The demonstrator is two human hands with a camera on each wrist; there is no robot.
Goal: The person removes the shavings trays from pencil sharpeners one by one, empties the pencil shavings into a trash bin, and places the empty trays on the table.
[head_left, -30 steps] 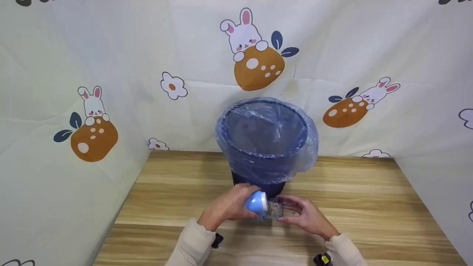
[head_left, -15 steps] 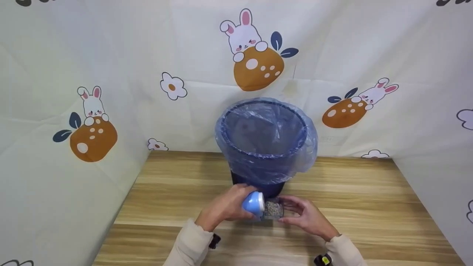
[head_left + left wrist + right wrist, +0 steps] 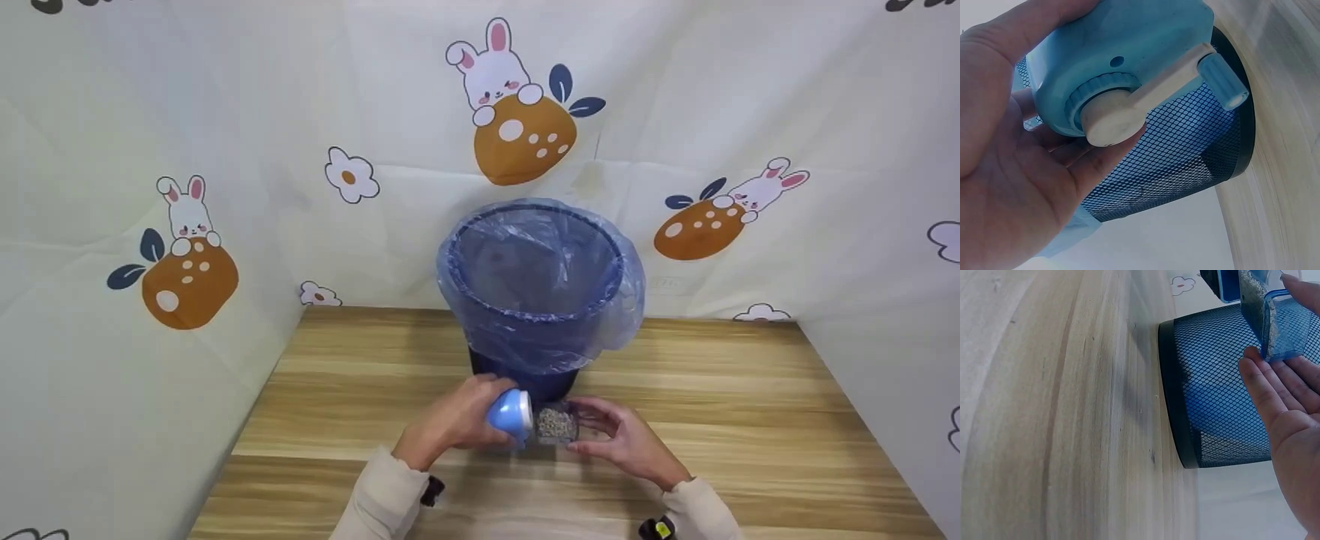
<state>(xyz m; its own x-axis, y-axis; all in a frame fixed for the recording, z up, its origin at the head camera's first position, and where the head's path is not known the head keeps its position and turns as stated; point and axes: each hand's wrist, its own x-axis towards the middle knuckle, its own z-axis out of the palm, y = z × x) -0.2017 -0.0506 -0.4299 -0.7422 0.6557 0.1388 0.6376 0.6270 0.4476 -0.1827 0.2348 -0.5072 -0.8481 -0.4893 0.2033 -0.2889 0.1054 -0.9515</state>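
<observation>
My left hand (image 3: 459, 418) grips a blue crank pencil sharpener (image 3: 508, 412), tilted so its pale round end faces right. In the left wrist view its white crank handle (image 3: 1157, 84) with a blue knob points toward the table. My right hand (image 3: 628, 442) pinches a clear shavings drawer (image 3: 556, 425) between thumb and fingertips, just right of the sharpener. Grey-brown shavings (image 3: 1256, 306) fill part of the drawer in the right wrist view. Whether the drawer's inner end still touches the sharpener, I cannot tell.
Behind both hands stands a dark mesh waste bin (image 3: 1224, 394), lined with a translucent blue bag (image 3: 540, 341) folded over its rim. The wood-grain table (image 3: 360, 360) meets a rabbit-patterned cloth (image 3: 405, 225) at the back and sides.
The sharpener has shifted slightly left in my left hand, and more of the shavings drawer shows. My right hand has stayed nearly still with the drawer.
</observation>
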